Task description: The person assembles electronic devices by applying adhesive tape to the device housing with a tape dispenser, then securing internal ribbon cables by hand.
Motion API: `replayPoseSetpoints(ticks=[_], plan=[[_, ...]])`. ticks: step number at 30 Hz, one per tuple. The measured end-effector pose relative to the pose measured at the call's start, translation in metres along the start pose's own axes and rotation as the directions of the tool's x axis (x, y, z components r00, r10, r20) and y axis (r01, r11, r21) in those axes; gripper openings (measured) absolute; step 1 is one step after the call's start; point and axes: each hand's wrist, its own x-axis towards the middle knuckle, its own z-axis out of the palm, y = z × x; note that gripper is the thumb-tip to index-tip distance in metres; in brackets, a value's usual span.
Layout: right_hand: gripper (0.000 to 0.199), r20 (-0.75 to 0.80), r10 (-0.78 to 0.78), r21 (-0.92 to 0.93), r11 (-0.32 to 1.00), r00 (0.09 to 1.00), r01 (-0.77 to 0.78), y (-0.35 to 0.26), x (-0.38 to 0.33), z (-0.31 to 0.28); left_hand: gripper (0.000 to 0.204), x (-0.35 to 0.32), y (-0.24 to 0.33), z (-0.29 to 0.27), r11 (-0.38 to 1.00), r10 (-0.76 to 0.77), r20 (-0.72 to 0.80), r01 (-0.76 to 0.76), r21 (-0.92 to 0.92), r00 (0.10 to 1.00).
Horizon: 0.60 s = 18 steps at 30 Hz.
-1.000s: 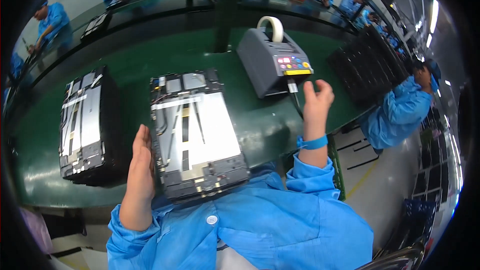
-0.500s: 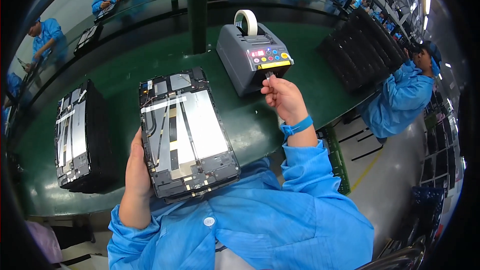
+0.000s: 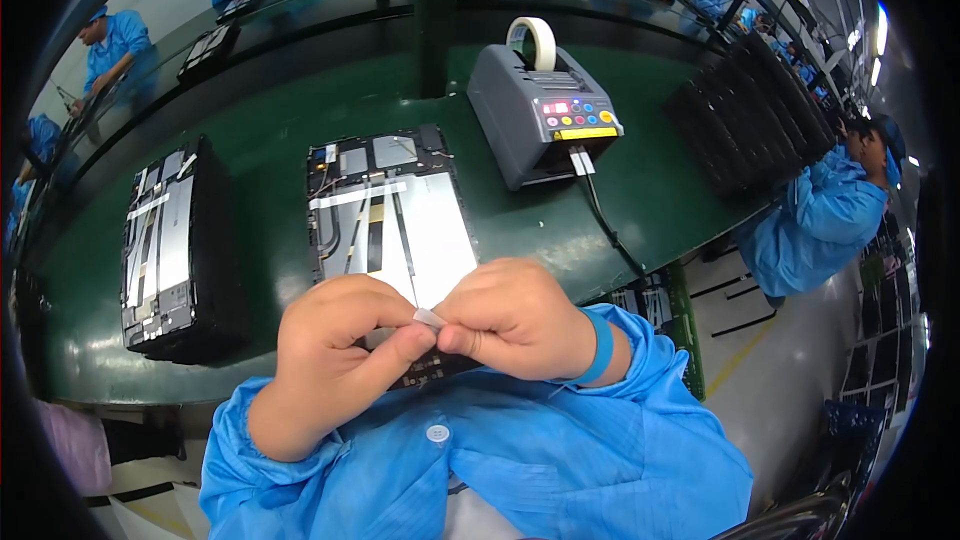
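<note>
Fingertips almost meeting, my left hand (image 3: 345, 345) and my right hand (image 3: 520, 320) both pinch a short whitish strip of tape (image 3: 429, 317). They are over the lower part of an opened tablet-like device (image 3: 437, 230) with a silvery inside, black frame and thin cables. A pale strip of tape runs across its upper part. My hands hide the device's lower end, and whether they touch it I cannot tell. Beyond my right hand stands a grey tape dispenser (image 3: 535, 120) with a white roll on top. A tape end (image 3: 582, 161) sticks out of its front.
To the left lies a stack of similar devices (image 3: 165, 250). Black trays (image 3: 750, 125) are piled at the far right of the green table (image 3: 270, 180). A dark post (image 3: 437, 20) rises behind. A person in blue (image 3: 815, 215) is at the right; others work across the table.
My right hand has come from the dispenser to above the device, bringing the tape strip. My left hand has let go of the device's side and joined it. Another tape end now shows at the dispenser.
</note>
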Motion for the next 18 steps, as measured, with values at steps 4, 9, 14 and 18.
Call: replayPoseSetpoints(ticks=[4, 9, 14, 18], plan=[[0.014, -0.137, 0.064, -0.079, 0.994, 0.988, -0.075, 0.001, -0.004, 0.006, 0.007, -0.007, -0.007, 0.004, 0.991, 0.105, -0.209, -0.084, 0.105, 0.972], [0.02, -0.245, -0.029, -0.112, 0.994, 0.969, 0.001, -0.001, 0.014, 0.003, 0.009, -0.006, -0.017, -0.005, 0.97, 0.241, -0.187, -0.236, 0.052, 0.952], [0.012, -0.146, -0.178, -0.297, 0.946, 0.973, 0.128, 0.008, 0.037, 0.003, 0.013, 0.001, -0.03, -0.013, 0.949, 0.269, -0.265, -0.207, 0.24, 0.926], [0.013, -0.202, -0.006, -0.342, 0.937, 0.979, -0.065, 0.024, 0.069, 0.0, 0.021, 0.007, -0.062, -0.026, 0.894, 0.191, -0.476, 0.048, 0.446, 0.858]])
